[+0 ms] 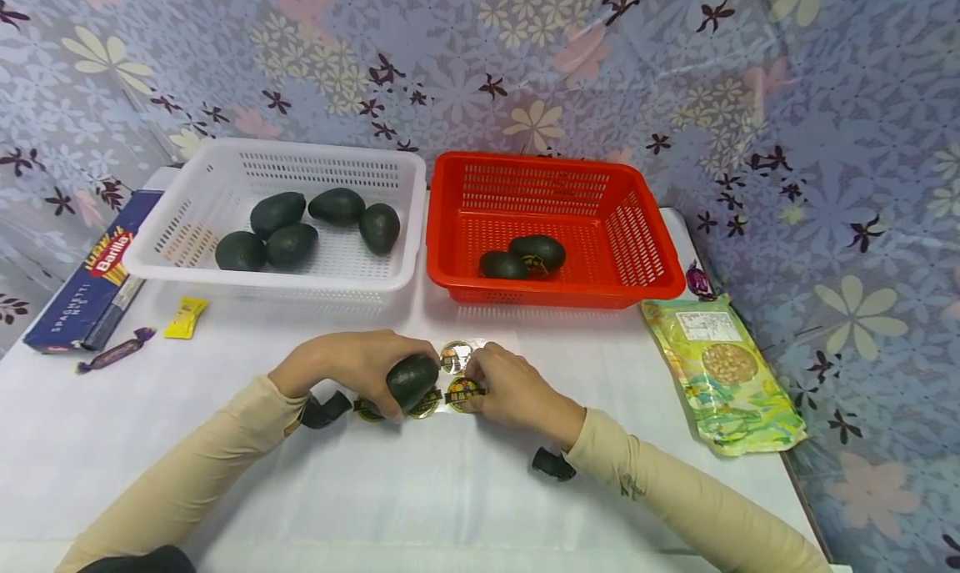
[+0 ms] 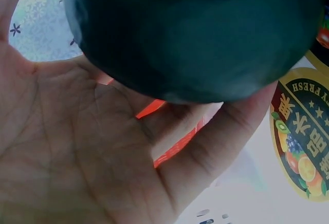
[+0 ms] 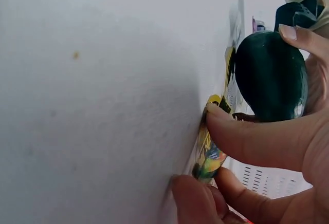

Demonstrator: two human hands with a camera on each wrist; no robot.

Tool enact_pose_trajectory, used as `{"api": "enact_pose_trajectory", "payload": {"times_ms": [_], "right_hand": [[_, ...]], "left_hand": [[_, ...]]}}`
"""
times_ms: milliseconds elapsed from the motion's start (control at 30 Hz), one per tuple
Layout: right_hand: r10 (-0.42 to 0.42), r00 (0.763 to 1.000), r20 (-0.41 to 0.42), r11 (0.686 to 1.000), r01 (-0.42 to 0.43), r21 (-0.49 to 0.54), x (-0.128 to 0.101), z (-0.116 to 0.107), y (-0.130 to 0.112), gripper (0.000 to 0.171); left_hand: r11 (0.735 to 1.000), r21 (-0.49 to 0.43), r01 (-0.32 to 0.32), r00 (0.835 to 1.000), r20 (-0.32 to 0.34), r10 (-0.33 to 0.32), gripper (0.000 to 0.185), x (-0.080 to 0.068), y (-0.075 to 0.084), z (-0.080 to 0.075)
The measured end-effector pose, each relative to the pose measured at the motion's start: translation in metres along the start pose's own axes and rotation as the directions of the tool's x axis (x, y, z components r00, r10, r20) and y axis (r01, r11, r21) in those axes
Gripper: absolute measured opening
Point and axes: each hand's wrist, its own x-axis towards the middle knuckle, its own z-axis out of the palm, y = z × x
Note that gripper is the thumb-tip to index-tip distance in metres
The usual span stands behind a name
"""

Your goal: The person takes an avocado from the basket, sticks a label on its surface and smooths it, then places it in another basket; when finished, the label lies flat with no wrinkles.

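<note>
My left hand (image 1: pixel 360 373) grips a dark green avocado (image 1: pixel 412 380) just above a strip of round fruit stickers (image 1: pixel 454 358) lying on the white table (image 1: pixel 420 490). In the left wrist view the avocado (image 2: pixel 195 34) fills the top, held by my fingers (image 2: pixel 226 136), with a sticker (image 2: pixel 303 131) at the right. My right hand (image 1: pixel 504 388) pinches a sticker (image 1: pixel 463 392) at the strip's edge; in the right wrist view the thumb (image 3: pixel 257 139) and a finger press on that sticker (image 3: pixel 208 157), with the avocado (image 3: pixel 270 77) behind.
A white basket (image 1: pixel 187 210) at the back left holds several avocados (image 1: pixel 292 223). The red basket (image 1: pixel 645 256) beside it holds two avocados (image 1: pixel 525 258). A spaghetti box (image 1: pixel 93 277), wrapped sweets (image 1: pixel 183 316) and a snack bag (image 1: pixel 723 373) lie around the edges.
</note>
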Motion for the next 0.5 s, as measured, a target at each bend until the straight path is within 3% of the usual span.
{"api": "enact_pose_trajectory", "payload": {"times_ms": [133,500], "right_hand": [[-0.001,1.0,0.009,1.0,0.001,0.031,-0.001,-0.001,0.001,0.035],[-0.103,0.994,0.023,0.984,0.099,0.146,-0.001,-0.001,0.015,0.044]], "left_hand": [[1.0,-0.004,-0.005,1.0,0.001,0.005,0.065,0.0,0.0,0.0],[1.0,0.006,-0.004,1.0,0.002,0.004,0.066,0.0,0.0,0.0]]}}
